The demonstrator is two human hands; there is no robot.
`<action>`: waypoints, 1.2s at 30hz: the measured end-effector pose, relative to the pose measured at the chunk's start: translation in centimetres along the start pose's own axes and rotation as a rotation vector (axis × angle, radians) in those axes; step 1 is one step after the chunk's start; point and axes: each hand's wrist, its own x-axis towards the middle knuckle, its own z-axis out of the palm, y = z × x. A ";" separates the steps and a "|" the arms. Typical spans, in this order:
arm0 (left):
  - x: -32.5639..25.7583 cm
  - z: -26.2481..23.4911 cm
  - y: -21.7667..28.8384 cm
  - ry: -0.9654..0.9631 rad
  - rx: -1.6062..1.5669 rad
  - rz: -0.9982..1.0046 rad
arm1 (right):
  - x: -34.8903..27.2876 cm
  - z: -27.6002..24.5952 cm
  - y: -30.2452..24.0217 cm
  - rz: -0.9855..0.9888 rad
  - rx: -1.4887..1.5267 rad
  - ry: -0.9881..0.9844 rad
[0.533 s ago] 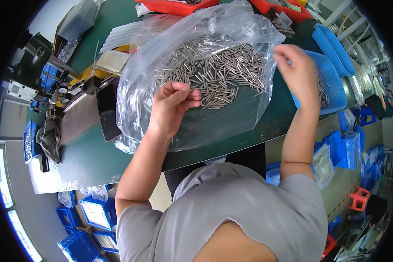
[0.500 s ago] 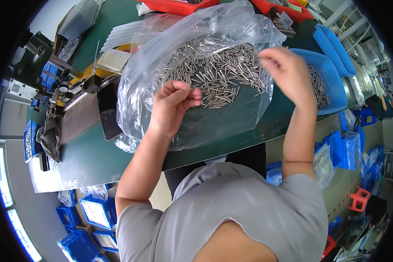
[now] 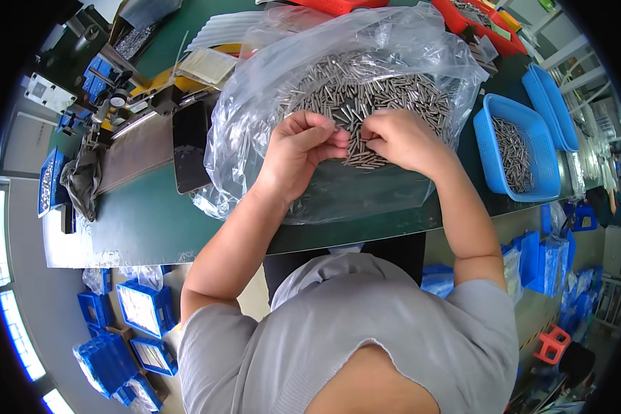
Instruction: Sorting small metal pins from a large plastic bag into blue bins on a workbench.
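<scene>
Both hands meet over the near edge of a heap of small grey metal pins (image 3: 366, 96) spread on a clear plastic bag (image 3: 255, 138), which lies open on the green bench (image 3: 152, 214). Left hand (image 3: 300, 155): fingers curled in toward the thumb, tips pinched close at the pile's edge; what they hold, if anything, cannot be made out. Right hand (image 3: 400, 138): fingers bent and drawn together, tips down among the pins, just beside the left hand and nearly touching it; contents also hidden. Pins lie loose, many side by side, some crossed. To the right of the bag, a blue tray (image 3: 490, 172) holding more of the same pins, with a second blue tray (image 3: 552, 103) just behind it. Left of the bag, a dark flat panel (image 3: 190, 148) and a metal fixture (image 3: 127, 148). Red trays (image 3: 462, 24) at the far edge
</scene>
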 end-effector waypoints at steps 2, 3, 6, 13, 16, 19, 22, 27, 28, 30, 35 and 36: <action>0.0 0.0 -0.1 0.004 0.005 -0.004 | 0.0 -0.2 0.9 0.033 0.157 0.003; 0.0 0.0 -0.1 0.006 0.001 -0.006 | -0.1 -0.2 1.3 0.024 0.233 0.047; 0.1 0.3 -0.4 -0.007 0.010 -0.033 | -0.4 -0.3 1.3 0.072 0.420 0.158; 0.0 0.4 -0.6 -0.093 0.033 -0.113 | -0.5 -0.8 -0.7 0.161 0.660 0.145; 0.1 0.3 -0.8 -0.106 0.043 -0.103 | -0.6 -0.5 -0.6 0.118 0.600 0.180; 0.0 0.4 -0.8 -0.103 0.066 -0.112 | -0.6 -0.5 -0.8 0.083 0.603 0.198; 0.0 0.4 -0.9 -0.106 0.088 -0.116 | -0.5 -0.5 -0.7 0.057 0.557 0.190; -0.2 0.5 -0.8 -0.081 0.096 -0.112 | -0.4 -0.2 -0.9 0.054 0.679 0.188; -0.2 0.5 -0.9 -0.078 0.096 -0.098 | -0.4 -0.1 -1.0 0.054 0.681 0.189; -0.3 0.6 -1.0 -0.084 0.085 -0.093 | -0.4 0.0 -1.2 0.064 0.750 0.188; -0.1 0.8 -1.0 -0.105 0.022 -0.088 | -0.3 0.6 -1.7 0.058 0.645 0.212; 0.0 0.8 -0.9 -0.084 0.052 -0.078 | -0.2 0.9 -1.6 0.046 0.635 0.233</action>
